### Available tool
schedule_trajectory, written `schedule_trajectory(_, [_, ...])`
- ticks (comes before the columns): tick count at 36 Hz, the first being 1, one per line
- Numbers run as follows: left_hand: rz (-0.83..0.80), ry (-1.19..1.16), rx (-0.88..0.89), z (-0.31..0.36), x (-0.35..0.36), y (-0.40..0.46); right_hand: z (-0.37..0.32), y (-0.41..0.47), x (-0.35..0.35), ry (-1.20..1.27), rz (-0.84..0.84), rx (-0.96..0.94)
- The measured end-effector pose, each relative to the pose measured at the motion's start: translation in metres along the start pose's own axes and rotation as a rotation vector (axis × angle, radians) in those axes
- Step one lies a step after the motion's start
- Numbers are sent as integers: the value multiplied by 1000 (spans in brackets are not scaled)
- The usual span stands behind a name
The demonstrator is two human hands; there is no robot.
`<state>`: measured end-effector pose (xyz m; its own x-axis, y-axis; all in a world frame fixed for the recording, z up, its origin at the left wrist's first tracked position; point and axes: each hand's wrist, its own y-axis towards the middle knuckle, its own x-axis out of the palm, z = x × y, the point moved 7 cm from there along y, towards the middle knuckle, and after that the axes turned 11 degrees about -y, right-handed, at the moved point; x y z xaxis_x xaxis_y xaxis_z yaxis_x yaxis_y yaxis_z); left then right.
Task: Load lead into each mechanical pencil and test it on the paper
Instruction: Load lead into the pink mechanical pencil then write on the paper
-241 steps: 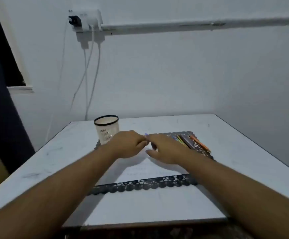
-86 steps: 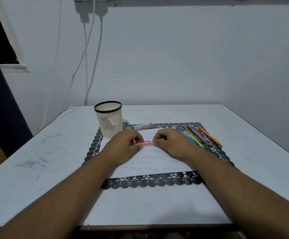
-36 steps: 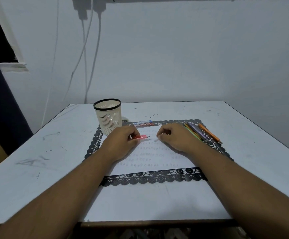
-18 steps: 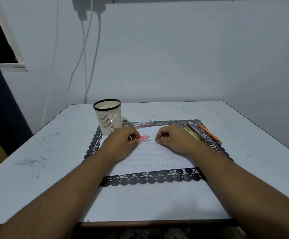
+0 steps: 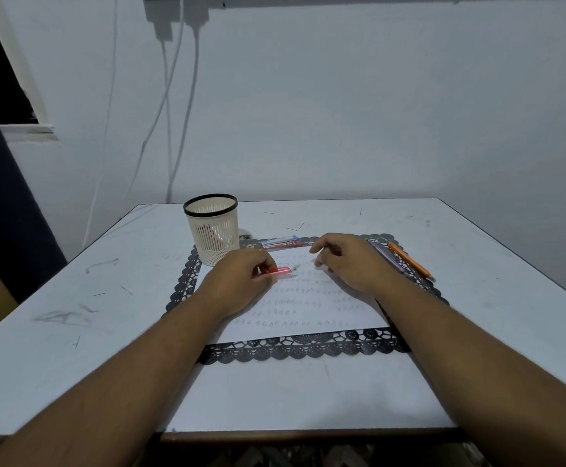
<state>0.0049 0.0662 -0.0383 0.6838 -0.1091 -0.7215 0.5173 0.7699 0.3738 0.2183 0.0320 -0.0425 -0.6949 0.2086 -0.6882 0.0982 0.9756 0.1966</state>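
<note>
My left hand (image 5: 241, 281) grips a red mechanical pencil (image 5: 281, 271) low over the white paper (image 5: 308, 318), its pale end pointing right. My right hand (image 5: 352, 261) hovers just to the right of it with fingers loosely spread and nothing visible in them; the index finger reaches toward the lead case (image 5: 280, 243) at the paper's far edge. Rows of faint pencil marks cover the paper. Several other pencils, one orange (image 5: 409, 262) and one purple (image 5: 388, 256), lie on the mat behind my right wrist, partly hidden.
The paper lies on a black lace mat (image 5: 308, 352) on a white table (image 5: 275, 392). A cream mesh cup (image 5: 212, 230) with a black rim stands at the mat's far left corner. Cables hang down the wall behind.
My right hand has opened from a fist and moved back toward the lead case. The left hand keeps the red pencil in the same place.
</note>
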Motion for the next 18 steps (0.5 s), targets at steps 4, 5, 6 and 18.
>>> schedule_trajectory(4, [1, 13, 12, 0, 1, 0, -8, -7, 5, 105, -73, 3])
schedule_trajectory(5, [0, 14, 16, 0, 1, 0, -10, -8, 9, 163, -108, 8])
schedule_trajectory(6, [-1, 14, 21, 1, 1, 0, -12, -9, 13, 230, -142, 14])
schedule_trajectory(18, [-23, 24, 61, 5, 2, -1, -18, -10, 23, -40, -163, -43])
